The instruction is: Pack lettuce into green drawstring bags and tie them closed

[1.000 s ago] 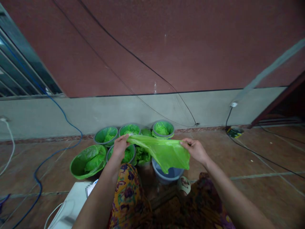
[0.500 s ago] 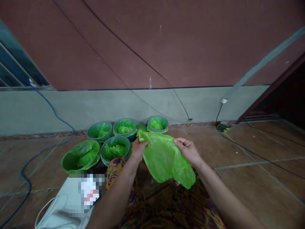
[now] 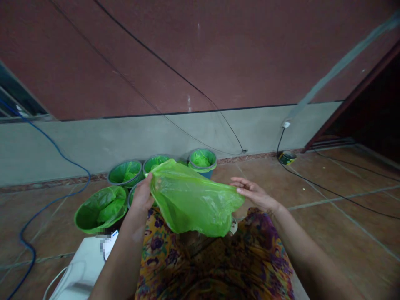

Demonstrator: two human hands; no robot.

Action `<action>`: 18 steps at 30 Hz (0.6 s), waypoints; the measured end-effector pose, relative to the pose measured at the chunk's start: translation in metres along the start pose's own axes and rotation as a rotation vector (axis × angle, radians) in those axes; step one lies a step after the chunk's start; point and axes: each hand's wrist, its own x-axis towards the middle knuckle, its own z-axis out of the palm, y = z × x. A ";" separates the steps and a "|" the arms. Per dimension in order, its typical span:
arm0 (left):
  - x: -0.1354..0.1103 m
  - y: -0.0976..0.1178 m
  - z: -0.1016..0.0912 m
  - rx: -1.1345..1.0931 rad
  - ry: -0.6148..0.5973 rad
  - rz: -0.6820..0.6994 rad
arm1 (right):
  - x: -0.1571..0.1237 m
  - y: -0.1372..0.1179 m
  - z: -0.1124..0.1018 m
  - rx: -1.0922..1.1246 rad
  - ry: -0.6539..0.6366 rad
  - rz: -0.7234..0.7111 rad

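A thin, translucent green plastic bag [image 3: 196,200] is spread sideways between my two hands, above my lap. My left hand [image 3: 143,193] grips the bag's left edge between thumb and fingers. At the other end my right hand [image 3: 254,193] has the bag's right tip against its thumb; some fingers stretch out above it, and the exact grip is partly hidden. Behind the bag is a round bin [image 3: 202,160] lined with green plastic. Left of my hands stand more bins, among them a lined bin [image 3: 125,173] and a wide green-lined bin [image 3: 101,208]. The bag hides some of them.
A white box-like surface [image 3: 81,258] with a cord lies at lower left. A blue cable [image 3: 59,196] runs over the tiled floor [image 3: 325,179]. On the right, a black cable [image 3: 325,200] passes a small dark tin [image 3: 286,157] by the wall [image 3: 150,137].
My left hand has moved left, pulling the bag wider and flatter. My right hand's fingers have straightened somewhat. The view has shifted, and more of the patterned cloth on my lap shows.
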 end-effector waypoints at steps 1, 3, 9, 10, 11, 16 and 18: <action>0.000 0.001 -0.001 0.004 -0.004 0.002 | -0.002 0.007 0.004 -0.008 -0.012 -0.018; -0.002 0.003 -0.003 0.011 -0.030 0.006 | -0.004 0.023 0.015 -0.029 -0.005 -0.016; -0.006 0.012 -0.005 0.048 0.029 0.112 | 0.002 0.053 0.026 -0.121 0.160 0.055; -0.006 0.015 -0.005 0.058 0.050 0.148 | 0.005 0.048 0.019 -0.134 0.206 0.031; -0.006 0.018 -0.004 0.069 0.058 0.177 | 0.007 0.038 0.011 -0.145 0.253 -0.003; -0.015 0.048 0.016 0.125 -0.050 0.316 | -0.001 -0.061 -0.024 -0.161 0.577 -0.291; -0.024 0.064 0.029 0.115 -0.087 0.487 | -0.014 -0.100 -0.030 -0.178 0.730 -0.468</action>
